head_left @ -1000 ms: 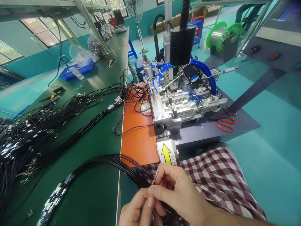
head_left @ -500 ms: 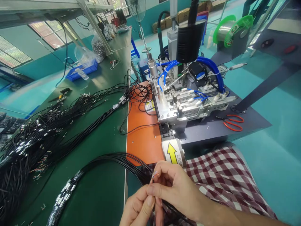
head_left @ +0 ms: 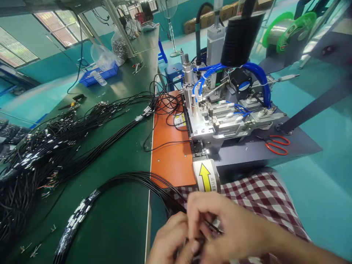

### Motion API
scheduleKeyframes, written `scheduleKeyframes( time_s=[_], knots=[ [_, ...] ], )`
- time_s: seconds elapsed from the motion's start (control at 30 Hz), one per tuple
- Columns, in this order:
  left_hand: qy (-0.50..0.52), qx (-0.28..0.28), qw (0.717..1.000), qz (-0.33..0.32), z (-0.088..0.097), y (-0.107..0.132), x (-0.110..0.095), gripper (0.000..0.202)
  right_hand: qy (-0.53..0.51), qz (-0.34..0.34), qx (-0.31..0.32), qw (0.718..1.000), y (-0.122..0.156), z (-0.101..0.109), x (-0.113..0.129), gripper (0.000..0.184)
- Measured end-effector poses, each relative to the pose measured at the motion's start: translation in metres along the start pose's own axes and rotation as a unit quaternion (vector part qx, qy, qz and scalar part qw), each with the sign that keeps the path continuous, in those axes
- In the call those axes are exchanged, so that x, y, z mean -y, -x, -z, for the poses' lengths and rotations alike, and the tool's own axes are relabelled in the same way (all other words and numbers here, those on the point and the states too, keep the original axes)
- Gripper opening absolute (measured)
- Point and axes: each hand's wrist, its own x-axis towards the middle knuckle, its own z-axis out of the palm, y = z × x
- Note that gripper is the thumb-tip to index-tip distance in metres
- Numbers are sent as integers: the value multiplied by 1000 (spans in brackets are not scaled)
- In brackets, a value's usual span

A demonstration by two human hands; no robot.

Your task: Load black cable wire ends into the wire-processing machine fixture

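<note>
Both hands work close together at the bottom, over my lap, and are smeared by motion. My left hand (head_left: 172,240) is closed, its fingers curled around a black cable whose end is hidden between the hands. My right hand (head_left: 228,229) bends over it from the right, fingers pinched down at the same spot. Dark cable strands (head_left: 213,226) show through the gap under the right hand. From the hands, a bundle of black cables (head_left: 129,178) arcs left onto the green bench; silvery wrapping (head_left: 78,216) binds it farther along.
A machine with metal slides (head_left: 228,123) and blue air tubes stands ahead on a grey plate, beside an orange board (head_left: 172,161). A white roller (head_left: 206,174) bears a yellow arrow. Red-handled cutters (head_left: 277,145) lie right. Piled black cables (head_left: 35,161) cover the bench's left; a blue tray (head_left: 99,73) sits behind.
My hands have dropped lower and slightly right. The coloured wire ends that showed between my fingertips are now hidden. The view has shifted a little.
</note>
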Motion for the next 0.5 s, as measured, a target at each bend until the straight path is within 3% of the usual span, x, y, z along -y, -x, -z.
scheduleKeyframes(
  time_s=[0.07,0.17,0.27,0.33,0.4,0.5],
  knots=[
    [-124,-13,991,-53,21,2,8,22,47,-26,47,997,23,25,11,39],
    [-331,-66,941,-22,61,7,37,45,104,-107,31,988,36,41,33,39],
    [-465,-113,877,41,83,3,69,88,136,-160,11,978,24,19,32,43],
    [-488,-115,864,51,81,-6,84,98,156,-154,-8,976,8,-6,15,59],
    [-497,-123,857,49,74,-18,91,93,168,-127,13,977,-8,-26,-6,64],
    [-510,-139,848,49,68,-32,89,66,169,-75,41,982,-26,-40,-16,45]
  ],
)
